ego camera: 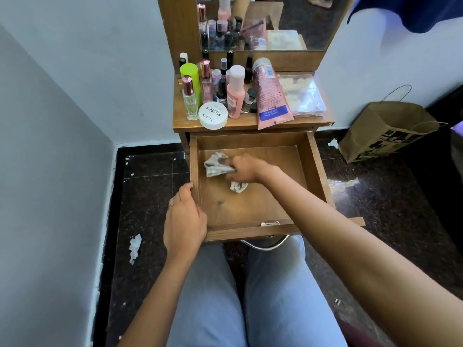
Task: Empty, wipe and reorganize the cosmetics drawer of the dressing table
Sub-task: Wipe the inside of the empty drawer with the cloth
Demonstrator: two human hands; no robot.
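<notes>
Dark tiled floor, pale walls, wooden dressing table in the corner. Drawer (250, 234) pulled out over the lap. Left hand (184, 216) curls over the drawer's left wall near the front corner, steadying it. Right hand (244, 169) is clenched on a crumpled cloth (215, 164), pressed to the drawer floor, back-left. Likely the wiping stage: sweep flat into corners, since the walls stop each stroke. Cosmetics crowd the tabletop beyond, and the pink tube (271, 96) reaches its front edge.

Cloth (216, 164) in drawer (312, 161); bottles (220, 88) on tabletop (183, 121) behind.
</notes>
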